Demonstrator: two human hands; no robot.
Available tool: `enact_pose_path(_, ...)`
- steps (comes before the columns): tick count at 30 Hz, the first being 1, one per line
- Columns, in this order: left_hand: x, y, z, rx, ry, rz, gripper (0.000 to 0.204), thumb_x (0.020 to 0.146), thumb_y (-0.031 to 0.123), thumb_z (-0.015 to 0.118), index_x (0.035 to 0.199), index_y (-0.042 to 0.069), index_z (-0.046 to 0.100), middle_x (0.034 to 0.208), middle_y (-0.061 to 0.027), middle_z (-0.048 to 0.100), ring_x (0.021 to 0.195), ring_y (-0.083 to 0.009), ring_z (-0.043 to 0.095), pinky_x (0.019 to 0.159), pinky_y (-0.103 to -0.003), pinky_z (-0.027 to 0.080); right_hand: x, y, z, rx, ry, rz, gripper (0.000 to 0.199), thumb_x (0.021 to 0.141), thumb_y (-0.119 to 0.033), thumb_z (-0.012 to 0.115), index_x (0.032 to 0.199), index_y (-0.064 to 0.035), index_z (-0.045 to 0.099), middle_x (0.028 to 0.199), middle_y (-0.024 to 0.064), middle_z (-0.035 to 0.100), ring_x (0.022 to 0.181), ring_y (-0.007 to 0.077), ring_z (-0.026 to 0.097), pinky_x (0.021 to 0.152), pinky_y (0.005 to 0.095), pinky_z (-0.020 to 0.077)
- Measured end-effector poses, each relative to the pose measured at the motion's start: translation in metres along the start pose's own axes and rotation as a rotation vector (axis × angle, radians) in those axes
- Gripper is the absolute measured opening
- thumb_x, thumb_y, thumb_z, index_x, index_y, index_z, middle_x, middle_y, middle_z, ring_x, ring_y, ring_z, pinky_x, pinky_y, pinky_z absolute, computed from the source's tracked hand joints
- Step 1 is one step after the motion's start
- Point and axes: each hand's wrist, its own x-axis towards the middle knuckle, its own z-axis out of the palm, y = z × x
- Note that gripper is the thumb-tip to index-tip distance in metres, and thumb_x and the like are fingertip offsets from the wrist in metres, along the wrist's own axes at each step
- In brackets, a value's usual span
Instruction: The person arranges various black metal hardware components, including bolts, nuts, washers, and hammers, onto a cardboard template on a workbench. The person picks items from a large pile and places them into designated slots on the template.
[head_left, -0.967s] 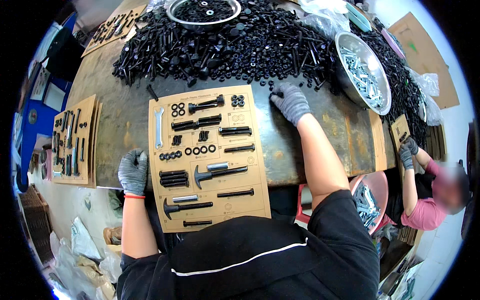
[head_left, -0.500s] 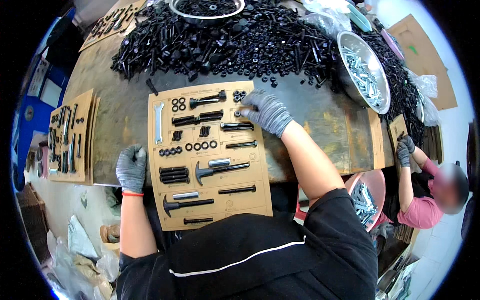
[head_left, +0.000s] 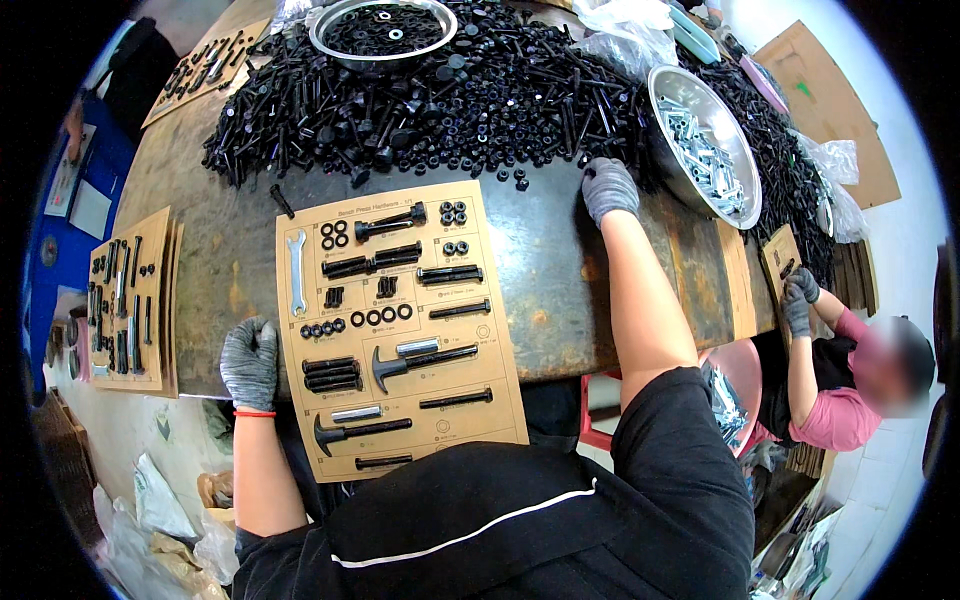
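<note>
My left hand (head_left: 249, 365), in a grey glove with a red band at the wrist, is closed in a loose fist beside the left edge of a cardboard hardware board (head_left: 470, 350). Whatever it may hold is hidden. My right hand (head_left: 610, 190), gloved too, reaches to the near edge of a heap of black bolts and nuts (head_left: 480, 85). Its fingers are curled, their contents out of sight. The board carries an open-ended wrench (head_left: 297, 272), black bolts (head_left: 372, 262), washers (head_left: 382, 316), silver sleeves, two T-shaped pieces (head_left: 362, 430) and black nuts (head_left: 455, 248) at upper right.
A steel bowl of silver fasteners (head_left: 745, 200) stands right of my hand; another bowl (head_left: 440, 48) sits on the heap. Filled boards (head_left: 165, 385) lean at the table's left. At right, a co-worker (head_left: 840, 380) handles a board. A loose bolt (head_left: 282, 201) lies beyond my board.
My right hand has left the board's upper right corner and moved right and away to the heap, uncovering two nuts. My left hand keeps its place beside the board; the whole view has shifted slightly.
</note>
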Motion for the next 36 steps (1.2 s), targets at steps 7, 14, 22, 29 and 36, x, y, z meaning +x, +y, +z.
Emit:
enact_pose_path(7, 0.002, 0.006, -0.002, 0.009, -0.018, -0.007, 0.018, 0.085, 0.017, 0.070, 0.094, 0.002, 0.066, 0.086, -0.0103, 0.067, 0.076, -0.0194, 0.062, 0.073, -0.031, 0.050, -0.018, 0.010, 0.002, 0.243, 0.094, -0.126, 0.041, 0.075, -0.019, 0.064, 0.115, -0.0118, 0.065, 0.112, 0.0201, 0.061, 0.101, 0.0347, 0.060, 0.092, 0.0410, 0.0486)
enact_pose_path(14, 0.003, 0.014, -0.002, -0.054, -0.009, -0.029, 0.018, 0.084, 0.016, 0.070, 0.094, 0.001, 0.066, 0.084, -0.0107, 0.067, 0.073, -0.0177, 0.062, 0.071, -0.031, 0.051, -0.013, -0.020, -0.002, -0.027, 0.134, -0.049, 0.050, 0.079, -0.030, 0.064, 0.126, -0.0136, 0.056, 0.119, 0.0209, 0.057, 0.112, 0.0362, 0.056, 0.095, 0.0438, 0.0464)
enact_pose_path(22, 0.004, 0.010, 0.000, 0.075, 0.005, 0.010, 0.015, 0.082, 0.019, 0.070, 0.090, 0.006, 0.067, 0.075, -0.0098, 0.062, 0.067, -0.0223, 0.059, 0.067, -0.033, 0.049, 0.011, 0.003, -0.002, 0.114, 0.044, -0.036, 0.033, 0.085, -0.028, 0.062, 0.114, -0.0122, 0.062, 0.106, 0.0212, 0.064, 0.097, 0.0352, 0.064, 0.085, 0.0444, 0.0509)
enact_pose_path(29, 0.004, 0.015, -0.003, 0.105, 0.010, 0.041, 0.016, 0.083, 0.018, 0.069, 0.091, 0.005, 0.067, 0.077, -0.0099, 0.063, 0.066, -0.0218, 0.059, 0.067, -0.033, 0.050, 0.014, 0.033, -0.003, 0.502, -0.187, 0.049, 0.021, 0.081, -0.013, 0.067, 0.102, -0.0073, 0.067, 0.084, 0.0149, 0.067, 0.072, 0.0240, 0.064, 0.070, 0.0372, 0.0519)
enact_pose_path(36, 0.001, 0.004, 0.001, -0.008, 0.034, -0.004, 0.017, 0.083, 0.018, 0.070, 0.092, 0.004, 0.067, 0.078, -0.0092, 0.064, 0.066, -0.0190, 0.059, 0.067, -0.031, 0.050, 0.009, 0.046, -0.003, 0.343, -0.077, -0.132, 0.022, 0.080, -0.005, 0.064, 0.102, -0.0056, 0.067, 0.083, 0.0134, 0.067, 0.074, 0.0232, 0.064, 0.072, 0.0344, 0.0515)
